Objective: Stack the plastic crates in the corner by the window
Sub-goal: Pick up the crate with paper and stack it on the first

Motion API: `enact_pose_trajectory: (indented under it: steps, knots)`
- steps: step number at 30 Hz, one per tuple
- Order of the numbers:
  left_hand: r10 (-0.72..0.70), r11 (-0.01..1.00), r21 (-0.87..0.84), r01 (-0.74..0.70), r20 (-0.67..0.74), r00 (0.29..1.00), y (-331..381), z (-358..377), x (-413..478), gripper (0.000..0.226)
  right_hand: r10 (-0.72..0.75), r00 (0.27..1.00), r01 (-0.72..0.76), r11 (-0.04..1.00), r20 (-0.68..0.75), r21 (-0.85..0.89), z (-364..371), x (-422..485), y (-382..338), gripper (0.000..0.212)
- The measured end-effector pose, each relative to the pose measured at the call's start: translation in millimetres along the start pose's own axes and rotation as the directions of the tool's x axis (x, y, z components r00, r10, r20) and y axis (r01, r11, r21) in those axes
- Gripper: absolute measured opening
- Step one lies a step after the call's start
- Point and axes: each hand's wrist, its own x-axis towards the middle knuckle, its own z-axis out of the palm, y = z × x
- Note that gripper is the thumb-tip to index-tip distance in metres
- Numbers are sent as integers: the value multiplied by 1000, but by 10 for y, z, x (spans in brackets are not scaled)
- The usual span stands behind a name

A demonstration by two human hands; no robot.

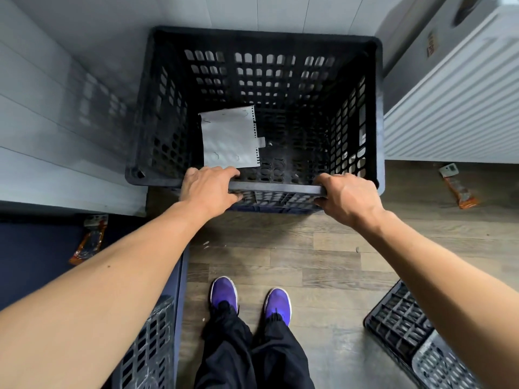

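A tall black perforated plastic crate (376,113) stands open-topped in the corner, seen from above, its far side close to the pale wall panels. My left hand (209,189) grips the crate's near rim left of centre. My right hand (346,199) grips the same rim towards the right. A torn white sheet of paper (229,137) lies on the crate's bottom. A second crate edge shows below the near rim, between my hands; whether the top crate rests on it I cannot tell.
A white radiator (455,108) runs along the right. Another black crate (404,321) lies on the wood floor at lower right, and a grey crate (151,343) stands at lower left. Orange wrappers (457,186) (88,240) lie on the floor. My purple shoes (250,301) are below.
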Motion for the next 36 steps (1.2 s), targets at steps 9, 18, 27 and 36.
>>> enact_pose_trajectory:
  steps: [9, 18, 27, 36]
  knots:
    - [60, 983, -169, -77, -106, 993, 213, -35, -396, 58, -33, 999, 31, 995, 26, 95, -55, -283, -67, 66]
    - [42, 968, -238, -81, -165, 985, 706, 167, -968, 66, 13, 993, 14, 974, -116, 227, 65, -984, -237, 76]
    - [258, 944, -212, -251, 4, 966, 1053, 412, -1845, 64, 171, 979, -198, 926, 109, 322, 300, -2286, -230, 69]
    - [502, 863, -151, -481, 172, 847, 1772, 871, -2443, 62, 419, 871, -489, 777, 256, 396, 689, -3599, 102, 62]
